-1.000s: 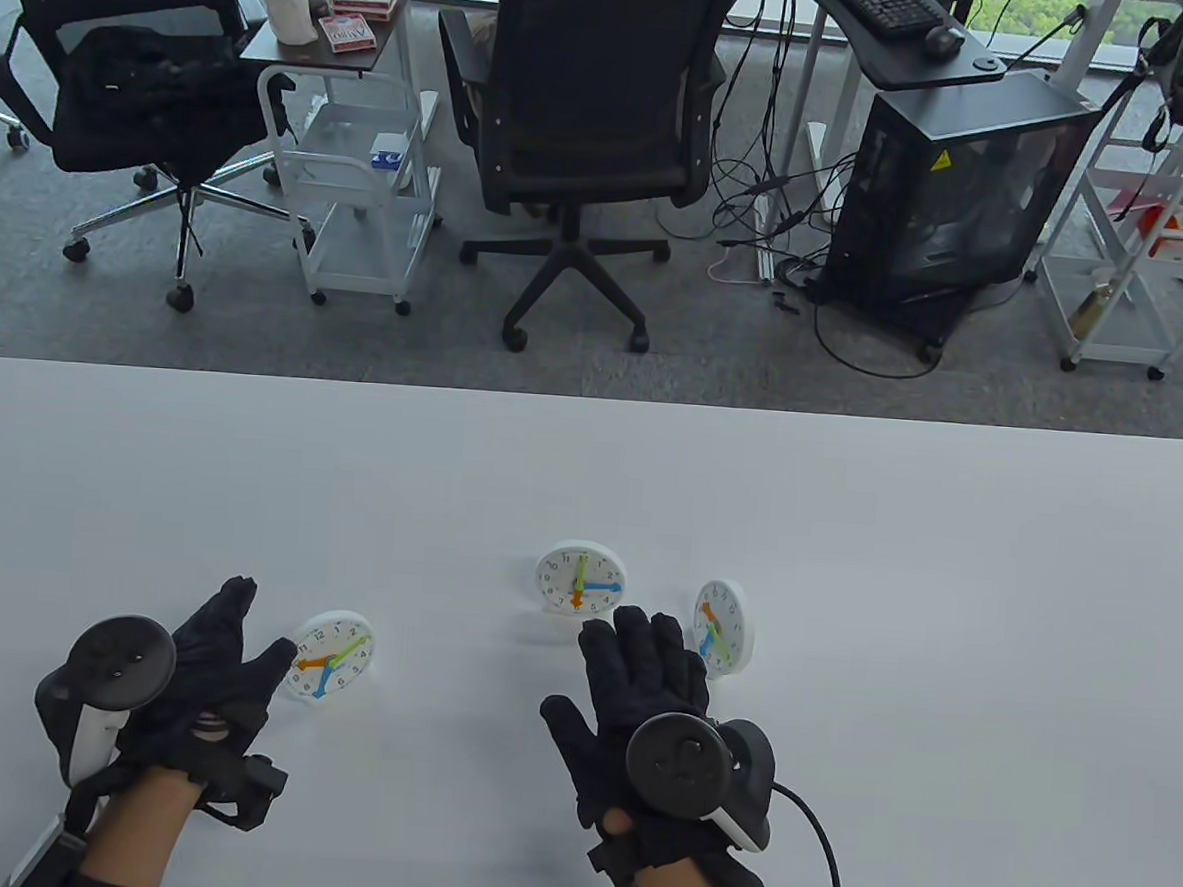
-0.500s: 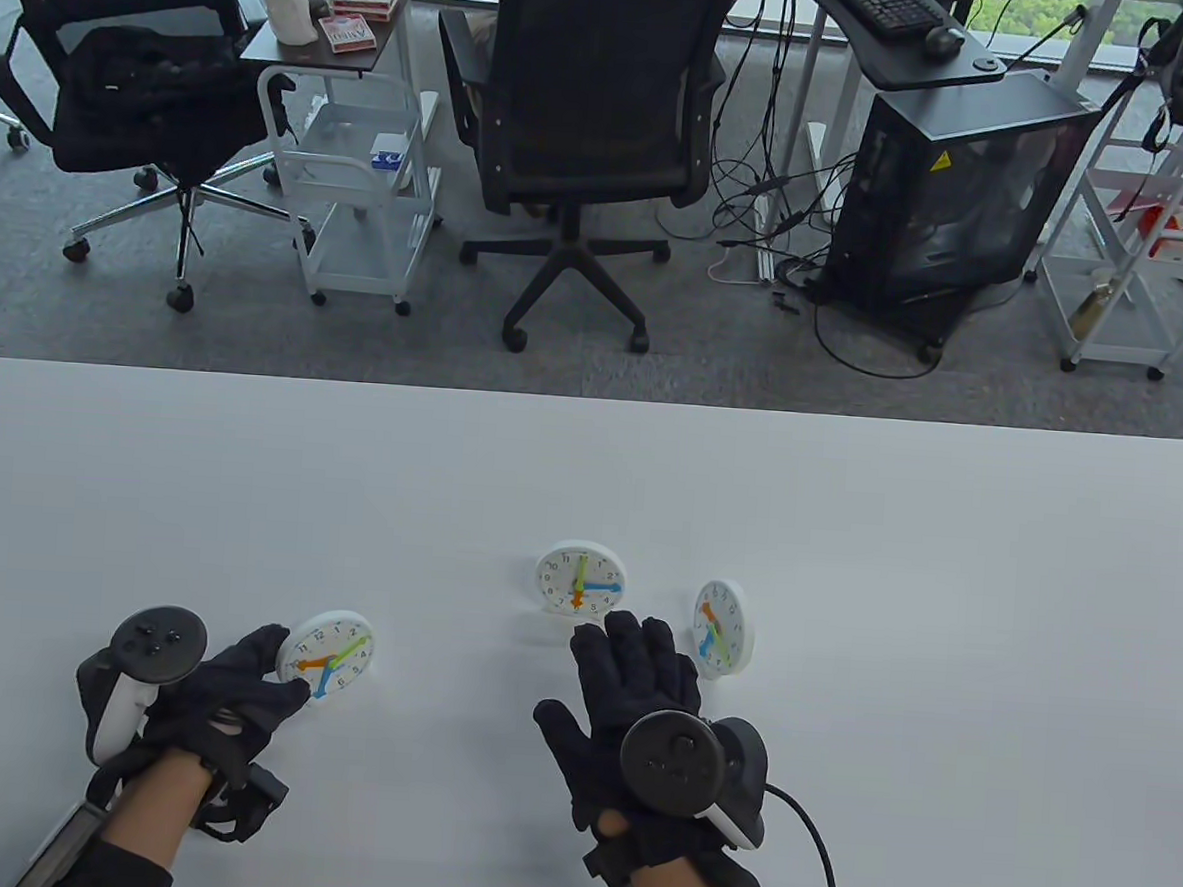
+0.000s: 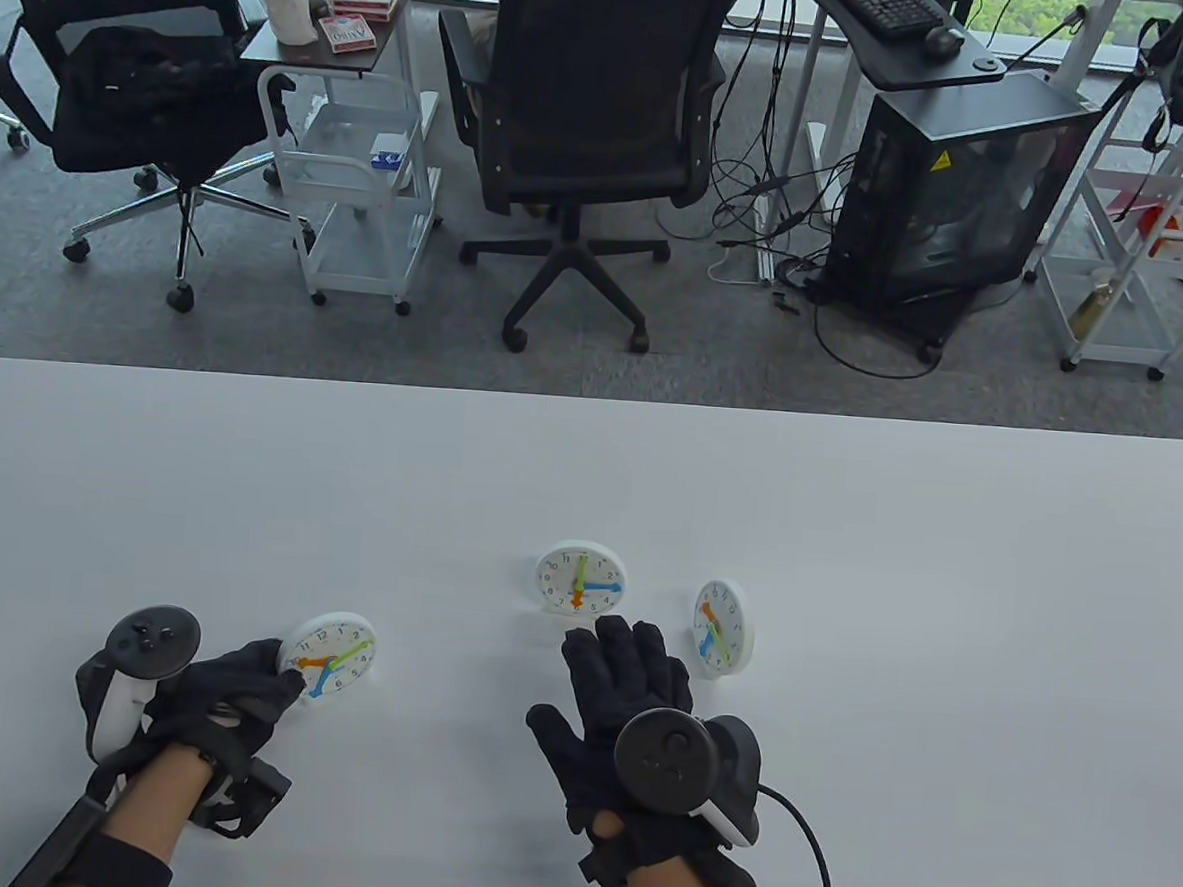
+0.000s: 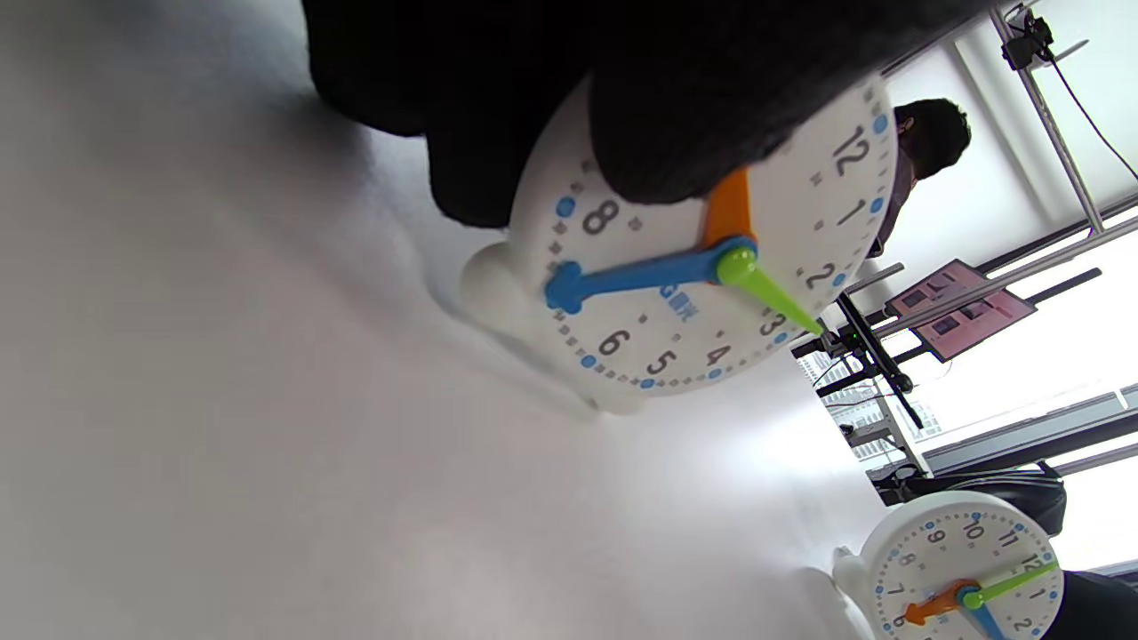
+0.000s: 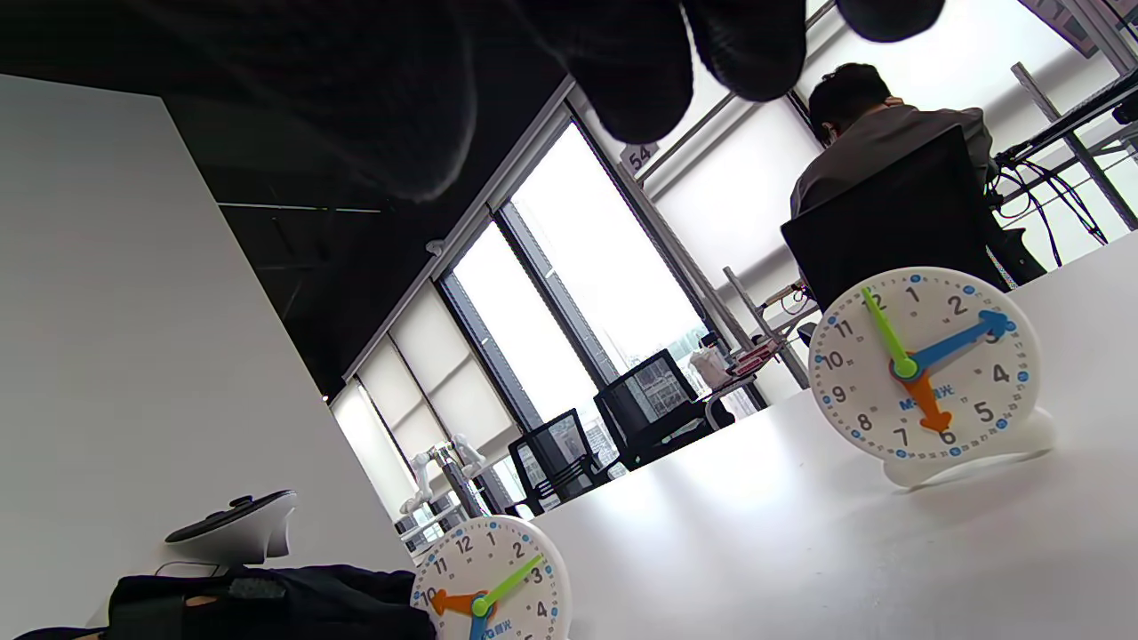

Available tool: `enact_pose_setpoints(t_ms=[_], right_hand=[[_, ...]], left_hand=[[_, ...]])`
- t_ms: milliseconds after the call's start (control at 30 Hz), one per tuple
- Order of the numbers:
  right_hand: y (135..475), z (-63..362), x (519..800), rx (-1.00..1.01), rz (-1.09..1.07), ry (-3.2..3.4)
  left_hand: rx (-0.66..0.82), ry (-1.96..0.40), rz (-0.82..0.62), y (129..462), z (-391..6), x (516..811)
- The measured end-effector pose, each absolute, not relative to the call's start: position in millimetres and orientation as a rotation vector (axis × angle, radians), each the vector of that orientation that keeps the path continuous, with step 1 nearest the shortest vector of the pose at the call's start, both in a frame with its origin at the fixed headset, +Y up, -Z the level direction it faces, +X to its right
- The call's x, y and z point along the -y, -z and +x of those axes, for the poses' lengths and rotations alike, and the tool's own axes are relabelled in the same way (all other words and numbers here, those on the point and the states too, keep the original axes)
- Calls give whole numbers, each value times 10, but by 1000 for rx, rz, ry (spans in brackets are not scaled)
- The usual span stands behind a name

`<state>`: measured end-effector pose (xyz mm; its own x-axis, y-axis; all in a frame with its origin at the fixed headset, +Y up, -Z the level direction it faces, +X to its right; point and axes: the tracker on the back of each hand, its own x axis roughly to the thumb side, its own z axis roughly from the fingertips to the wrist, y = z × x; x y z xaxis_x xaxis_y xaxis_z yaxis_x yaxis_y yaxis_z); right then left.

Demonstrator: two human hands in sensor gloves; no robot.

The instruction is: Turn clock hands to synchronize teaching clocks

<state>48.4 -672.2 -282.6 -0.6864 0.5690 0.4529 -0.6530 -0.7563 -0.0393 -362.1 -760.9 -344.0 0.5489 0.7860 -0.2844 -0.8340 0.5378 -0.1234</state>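
Observation:
Three white teaching clocks stand on the white table [image 3: 846,539]. The left clock [image 3: 333,656] shows its orange hand near 10, green near 2 and blue near 7. The middle clock [image 3: 580,580] has green at 12, blue at 3 and orange at 6. The right clock [image 3: 723,627] is turned sideways. My left hand [image 3: 282,673] grips the left clock's left rim. In the left wrist view a fingertip [image 4: 676,133] covers the tip of the orange hand [image 4: 731,213]. My right hand [image 3: 628,666] lies spread and empty just in front of the middle clock [image 5: 925,373].
The right wrist view also shows the left clock [image 5: 489,587] with my left hand [image 5: 267,604] beside it. Office chairs [image 3: 592,113], a white cart [image 3: 357,179] and a computer case [image 3: 947,195] stand on the floor beyond the table's far edge.
My left hand has moved right and closed its fingers onto the left clock's rim and orange hand. My right hand has drawn back slightly toward me, still spread.

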Motion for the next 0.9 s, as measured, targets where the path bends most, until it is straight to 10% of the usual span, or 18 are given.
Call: enact_pose_setpoints(t_ms=[900], right_hand=[[2735, 315, 6822, 153, 511, -2043]], left_hand=[[168, -1298, -92, 3056, -3055, 7050]])
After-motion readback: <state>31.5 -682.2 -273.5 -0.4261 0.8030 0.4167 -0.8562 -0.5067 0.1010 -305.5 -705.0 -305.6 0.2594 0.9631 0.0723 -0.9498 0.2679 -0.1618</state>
